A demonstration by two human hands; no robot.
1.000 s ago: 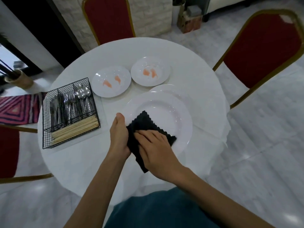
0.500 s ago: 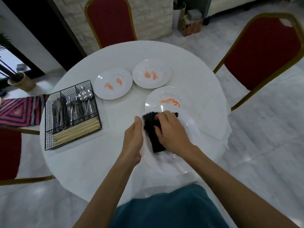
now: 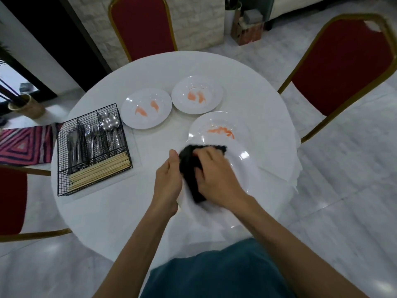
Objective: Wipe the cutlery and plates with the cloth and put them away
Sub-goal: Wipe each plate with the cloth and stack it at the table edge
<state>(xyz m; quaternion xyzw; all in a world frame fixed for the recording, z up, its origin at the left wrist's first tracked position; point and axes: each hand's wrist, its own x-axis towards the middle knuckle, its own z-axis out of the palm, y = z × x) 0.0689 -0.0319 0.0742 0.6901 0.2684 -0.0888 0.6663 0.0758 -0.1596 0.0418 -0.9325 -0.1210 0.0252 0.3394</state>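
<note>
Left hand (image 3: 167, 181) is gripping the left rim of the big plate (image 3: 245, 168), thumb lying on top of the rim; the other fingers are under the plate and I cannot tell how they lie. Right hand (image 3: 219, 181) is pressing the black cloth (image 3: 189, 166) onto the plate's left part, fingers (image 3: 206, 153) bent over the bunched fabric and clamping it against the plate. The plate's near edge is blurring, and it is sitting over the near side of the table (image 3: 247, 82). Its far edge is overlapping the stained plate (image 3: 199, 127), which is showing an orange smear; whether the two are touching I cannot tell. Two small plates are lying further back, just beside each other, the left one (image 3: 146, 123) and the right one (image 3: 212, 104), each showing two orange marks. The wire basket (image 3: 64, 181) is standing at the table's left, well apart from my hands: knives (image 3: 73, 145) in its left slot, forks (image 3: 92, 140) in the middle, spoons (image 3: 110, 124) on the right, chopsticks (image 3: 98, 173) lying across the front slot. Red chairs are standing around the table: far (image 3: 144, 24), right (image 3: 343, 67), left (image 3: 10, 201).
</note>
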